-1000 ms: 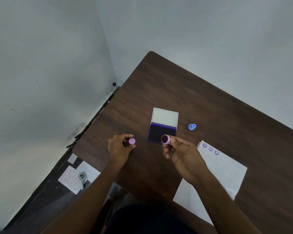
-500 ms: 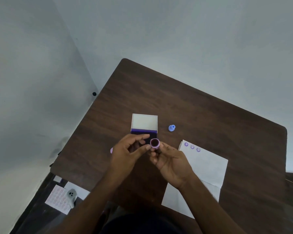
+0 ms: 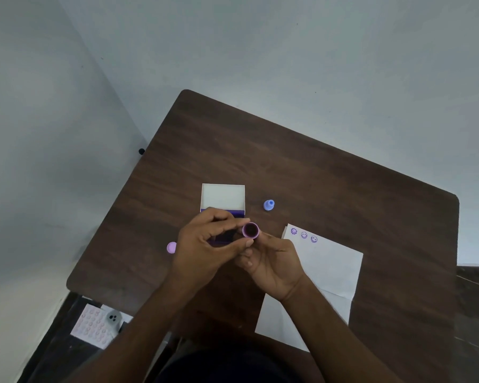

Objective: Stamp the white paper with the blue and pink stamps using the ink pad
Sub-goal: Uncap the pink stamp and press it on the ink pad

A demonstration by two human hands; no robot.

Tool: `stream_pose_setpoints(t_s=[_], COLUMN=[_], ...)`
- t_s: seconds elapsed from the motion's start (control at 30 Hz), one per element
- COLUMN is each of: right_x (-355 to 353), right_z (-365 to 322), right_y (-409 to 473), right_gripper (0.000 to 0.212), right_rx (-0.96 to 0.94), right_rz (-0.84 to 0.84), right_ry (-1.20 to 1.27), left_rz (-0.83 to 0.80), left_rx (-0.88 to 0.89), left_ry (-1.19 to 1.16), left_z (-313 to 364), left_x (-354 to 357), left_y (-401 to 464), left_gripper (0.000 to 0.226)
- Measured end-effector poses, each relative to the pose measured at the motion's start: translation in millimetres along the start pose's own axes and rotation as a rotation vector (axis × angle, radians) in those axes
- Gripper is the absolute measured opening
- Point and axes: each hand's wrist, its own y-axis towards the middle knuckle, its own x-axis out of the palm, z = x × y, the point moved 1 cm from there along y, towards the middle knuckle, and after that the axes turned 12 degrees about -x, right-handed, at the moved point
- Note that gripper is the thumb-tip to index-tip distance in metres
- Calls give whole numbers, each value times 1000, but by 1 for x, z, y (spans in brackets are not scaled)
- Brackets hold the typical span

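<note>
ink pad [image 3: 239, 214] base mostly hidden behind left hand [image 3: 205, 250], three stamped faces [image 3: 304, 235] too small to read

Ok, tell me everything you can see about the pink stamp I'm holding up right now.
The pink stamp is a small round piece that looks like plastic, with a pink-purple rim around a dark, ink-stained face turned up toward the camera. It is lifted off the table, in front of the open ink pad. The right hand holds it from below, and the left hand pinches it from the side with fingertips and thumb.
</note>
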Motion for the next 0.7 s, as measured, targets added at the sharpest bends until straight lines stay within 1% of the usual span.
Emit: stream_pose_setpoints(t_s=[0.27, 0.43, 0.53, 0.63, 0.7], right_x=[-7, -11, -14, -20, -25], right_z=[3, 6, 6, 3, -4], right_y=[6, 10, 13, 21, 28], right_gripper=[34, 32, 31, 28, 26], right_rx=[40, 13, 3, -32, -87], right_rz=[-34, -106, -126, -71, 12], right_ry=[62, 107, 91, -23, -222], left_rz=[2, 2, 6, 37, 71], left_rx=[-11, 6, -2, -15, -44], left_ry=[29, 48, 18, -19, -25], left_z=[2, 2, -4, -17, -29], left_x=[-5, -5, -4, -3, -3], left_y=[3, 7, 9, 13, 15], left_gripper=[49, 50, 49, 49, 52])
